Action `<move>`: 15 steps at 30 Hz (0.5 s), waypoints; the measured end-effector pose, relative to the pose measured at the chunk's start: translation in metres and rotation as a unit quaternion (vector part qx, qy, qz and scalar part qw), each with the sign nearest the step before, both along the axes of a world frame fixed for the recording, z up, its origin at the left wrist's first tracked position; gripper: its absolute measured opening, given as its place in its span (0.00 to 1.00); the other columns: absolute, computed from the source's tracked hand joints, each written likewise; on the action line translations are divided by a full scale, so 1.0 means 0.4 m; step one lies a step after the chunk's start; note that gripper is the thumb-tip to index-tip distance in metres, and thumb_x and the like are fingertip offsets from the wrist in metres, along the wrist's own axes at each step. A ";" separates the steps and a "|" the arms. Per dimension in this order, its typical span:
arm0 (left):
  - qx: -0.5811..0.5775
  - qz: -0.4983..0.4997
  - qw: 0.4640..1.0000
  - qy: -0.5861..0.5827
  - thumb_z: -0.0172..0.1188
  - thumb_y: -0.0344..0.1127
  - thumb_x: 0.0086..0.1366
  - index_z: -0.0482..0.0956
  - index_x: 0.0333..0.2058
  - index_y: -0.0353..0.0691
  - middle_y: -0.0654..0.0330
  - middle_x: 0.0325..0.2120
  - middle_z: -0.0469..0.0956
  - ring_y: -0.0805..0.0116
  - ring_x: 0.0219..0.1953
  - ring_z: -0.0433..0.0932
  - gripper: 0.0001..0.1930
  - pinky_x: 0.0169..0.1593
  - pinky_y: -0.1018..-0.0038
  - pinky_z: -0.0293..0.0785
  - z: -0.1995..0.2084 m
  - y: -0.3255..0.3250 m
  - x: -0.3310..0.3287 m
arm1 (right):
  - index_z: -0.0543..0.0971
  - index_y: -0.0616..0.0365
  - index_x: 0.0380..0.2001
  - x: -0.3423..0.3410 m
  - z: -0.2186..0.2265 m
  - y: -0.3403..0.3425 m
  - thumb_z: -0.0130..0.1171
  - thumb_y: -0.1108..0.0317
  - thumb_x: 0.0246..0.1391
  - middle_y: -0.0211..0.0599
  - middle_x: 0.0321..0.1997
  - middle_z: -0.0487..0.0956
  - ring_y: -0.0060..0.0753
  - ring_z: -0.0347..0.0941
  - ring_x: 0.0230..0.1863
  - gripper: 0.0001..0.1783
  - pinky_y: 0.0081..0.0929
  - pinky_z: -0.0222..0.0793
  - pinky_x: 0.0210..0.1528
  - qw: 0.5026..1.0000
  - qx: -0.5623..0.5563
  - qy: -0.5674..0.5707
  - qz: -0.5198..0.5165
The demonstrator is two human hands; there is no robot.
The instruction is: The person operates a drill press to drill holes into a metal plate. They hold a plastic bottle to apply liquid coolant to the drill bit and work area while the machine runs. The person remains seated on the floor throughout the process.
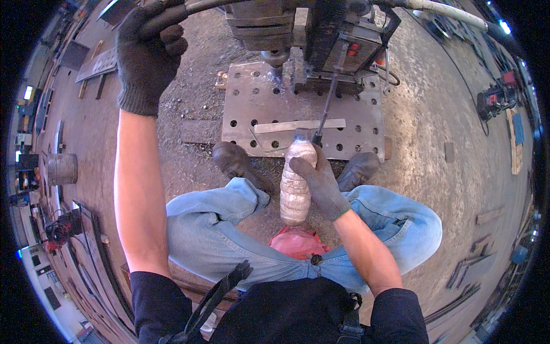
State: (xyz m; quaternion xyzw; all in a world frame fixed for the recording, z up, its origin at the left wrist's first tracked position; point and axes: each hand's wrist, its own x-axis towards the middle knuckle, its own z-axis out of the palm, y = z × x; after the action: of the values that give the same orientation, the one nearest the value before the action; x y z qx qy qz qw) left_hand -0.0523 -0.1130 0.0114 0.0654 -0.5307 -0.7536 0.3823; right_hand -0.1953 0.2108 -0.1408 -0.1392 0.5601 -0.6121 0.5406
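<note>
- The right hand (322, 182), in a grey glove, is closed around the upper side of a bottle (295, 186).
- This bottle is ribbed, its surface uneven and shiny, whitish-grey to tan; a blue cap (301, 133) sits at the end pointing toward the drilled plate.
- It is held between the knees, near the plate's close edge; whether the pale colour is liquid or coating cannot be told.
- A thin dark rod (329, 103) ends just beside the right fingers; contact is unclear.
- The left hand (150, 60), gloved darker, is curled around a dark bar (209, 5) beside the machine (260, 27).
- Farther left stands a grey bucket (62, 168), its contents indistinct.
</note>
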 end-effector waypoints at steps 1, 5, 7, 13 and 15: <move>0.012 0.005 1.000 0.000 0.40 0.41 0.71 0.67 0.55 0.29 0.51 0.49 0.77 0.78 0.23 0.62 0.23 0.24 0.81 0.61 0.002 0.003 -0.002 | 0.66 0.61 0.55 0.000 0.008 0.000 0.66 0.59 0.52 0.35 0.43 0.76 0.27 0.75 0.41 0.31 0.27 0.75 0.44 1.000 0.002 0.004 0.002; 0.004 0.006 1.000 0.001 0.39 0.41 0.71 0.66 0.56 0.28 0.50 0.50 0.76 0.78 0.23 0.62 0.23 0.24 0.81 0.60 0.002 0.003 0.005 | 0.66 0.61 0.55 0.000 0.003 0.000 0.66 0.59 0.53 0.35 0.44 0.76 0.27 0.75 0.42 0.31 0.27 0.75 0.44 0.999 0.002 0.028 0.020; 0.039 -0.062 0.997 0.027 0.40 0.41 0.71 0.66 0.56 0.28 0.51 0.48 0.77 0.78 0.23 0.61 0.23 0.25 0.81 0.60 0.000 -0.007 0.006 | 0.67 0.60 0.54 0.001 -0.005 0.001 0.65 0.58 0.53 0.35 0.41 0.76 0.26 0.76 0.38 0.29 0.26 0.75 0.40 1.000 0.011 0.004 0.024; 0.056 -0.091 0.994 0.035 0.43 0.42 0.70 0.65 0.57 0.28 0.55 0.40 0.78 0.77 0.23 0.60 0.25 0.26 0.80 0.60 0.007 0.000 -0.005 | 0.71 0.57 0.47 -0.009 -0.051 0.007 0.63 0.51 0.55 0.31 0.30 0.76 0.23 0.74 0.25 0.25 0.24 0.74 0.27 0.986 0.055 -0.158 0.025; 0.061 -0.107 0.992 0.038 0.44 0.43 0.70 0.64 0.58 0.28 0.55 0.40 0.78 0.78 0.23 0.60 0.26 0.26 0.80 0.60 0.003 -0.006 0.001 | 0.72 0.56 0.45 -0.008 -0.057 0.007 0.62 0.48 0.55 0.30 0.28 0.75 0.23 0.73 0.23 0.25 0.24 0.73 0.26 0.979 0.066 -0.188 0.036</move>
State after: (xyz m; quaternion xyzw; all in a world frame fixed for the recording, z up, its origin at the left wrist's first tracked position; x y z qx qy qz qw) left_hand -0.0519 -0.1155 0.0125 0.0029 -0.4727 -0.8232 0.3145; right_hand -0.1984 0.2137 -0.1637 -0.0053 0.4824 -0.5691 0.6659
